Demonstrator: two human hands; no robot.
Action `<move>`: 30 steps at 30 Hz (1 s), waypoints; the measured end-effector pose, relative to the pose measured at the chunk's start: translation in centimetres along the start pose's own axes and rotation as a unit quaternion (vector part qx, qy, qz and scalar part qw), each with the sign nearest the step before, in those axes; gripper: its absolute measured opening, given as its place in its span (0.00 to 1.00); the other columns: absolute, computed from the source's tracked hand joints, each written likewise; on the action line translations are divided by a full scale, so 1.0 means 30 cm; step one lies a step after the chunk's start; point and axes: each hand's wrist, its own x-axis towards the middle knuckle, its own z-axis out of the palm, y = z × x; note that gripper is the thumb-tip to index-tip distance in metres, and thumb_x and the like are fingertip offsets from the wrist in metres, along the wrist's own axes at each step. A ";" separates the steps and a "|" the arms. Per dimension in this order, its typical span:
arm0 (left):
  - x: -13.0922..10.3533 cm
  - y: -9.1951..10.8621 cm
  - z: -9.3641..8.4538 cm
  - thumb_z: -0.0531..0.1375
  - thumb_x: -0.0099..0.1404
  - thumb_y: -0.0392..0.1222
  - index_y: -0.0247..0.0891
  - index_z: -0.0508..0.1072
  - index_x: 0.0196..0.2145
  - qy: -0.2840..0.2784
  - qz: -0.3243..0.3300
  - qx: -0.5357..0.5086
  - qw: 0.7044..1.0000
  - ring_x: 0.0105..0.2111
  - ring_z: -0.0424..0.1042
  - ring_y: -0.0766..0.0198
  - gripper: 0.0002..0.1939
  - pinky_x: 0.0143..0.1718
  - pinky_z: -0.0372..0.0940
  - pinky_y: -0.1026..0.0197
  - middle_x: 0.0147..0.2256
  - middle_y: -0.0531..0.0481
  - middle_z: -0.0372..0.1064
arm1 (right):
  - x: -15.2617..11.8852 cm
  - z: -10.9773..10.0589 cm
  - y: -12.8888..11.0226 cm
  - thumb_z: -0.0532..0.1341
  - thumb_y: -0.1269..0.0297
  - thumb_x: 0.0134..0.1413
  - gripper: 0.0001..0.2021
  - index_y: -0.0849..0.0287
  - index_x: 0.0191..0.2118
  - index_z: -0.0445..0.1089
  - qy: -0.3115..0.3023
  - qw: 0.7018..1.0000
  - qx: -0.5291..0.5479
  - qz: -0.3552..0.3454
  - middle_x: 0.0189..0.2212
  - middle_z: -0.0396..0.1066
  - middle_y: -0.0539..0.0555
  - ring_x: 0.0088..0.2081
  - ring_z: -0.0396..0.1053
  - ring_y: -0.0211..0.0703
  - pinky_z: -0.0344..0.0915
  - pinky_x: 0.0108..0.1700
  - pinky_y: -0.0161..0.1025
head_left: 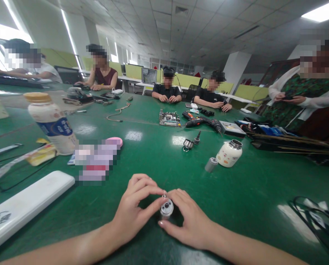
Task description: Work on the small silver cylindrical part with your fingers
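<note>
A small silver metal cylinder (166, 208) stands on the green table between my hands, its round end facing up. My right hand (192, 217) is curled around it, with the thumb on the near side and the fingers on the far side. My left hand (138, 204) pinches a tiny metal piece (164, 197) at the cylinder's upper edge between thumb and fingertips. A second silver cylinder (211, 165) stands farther off to the right, beside a white patterned jar (229, 153) without a lid.
On the left are a white slab (28, 206), a bottle (52, 125) and a purple item (100, 160). A circuit board (170, 118), power drills (201, 122) and a metal lid (188, 144) sit beyond. Black cables (316, 217) lie at right. Several people are around the table (142, 154).
</note>
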 end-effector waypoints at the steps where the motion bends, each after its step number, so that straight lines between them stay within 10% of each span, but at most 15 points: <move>1: -0.002 0.006 0.000 0.66 0.62 0.39 0.44 0.79 0.36 -0.009 0.020 -0.010 1.000 0.39 0.66 0.58 0.03 0.43 0.63 0.58 0.32 0.51 0.74 | 0.000 0.001 0.002 0.66 0.67 0.53 0.14 0.57 0.45 0.65 0.000 1.000 0.000 -0.001 0.41 0.71 0.54 0.42 0.67 0.47 0.62 0.45 0.44; 30: -0.010 0.002 -0.005 0.58 0.67 0.31 0.52 0.74 0.53 -0.126 0.060 -0.038 0.990 0.48 0.61 0.57 0.21 0.50 0.61 0.52 0.45 0.49 0.71 | -0.001 0.009 0.013 0.65 0.68 0.54 0.13 0.59 0.45 0.65 0.009 1.000 -0.003 -0.027 0.41 0.70 0.55 0.42 0.67 0.47 0.62 0.45 0.45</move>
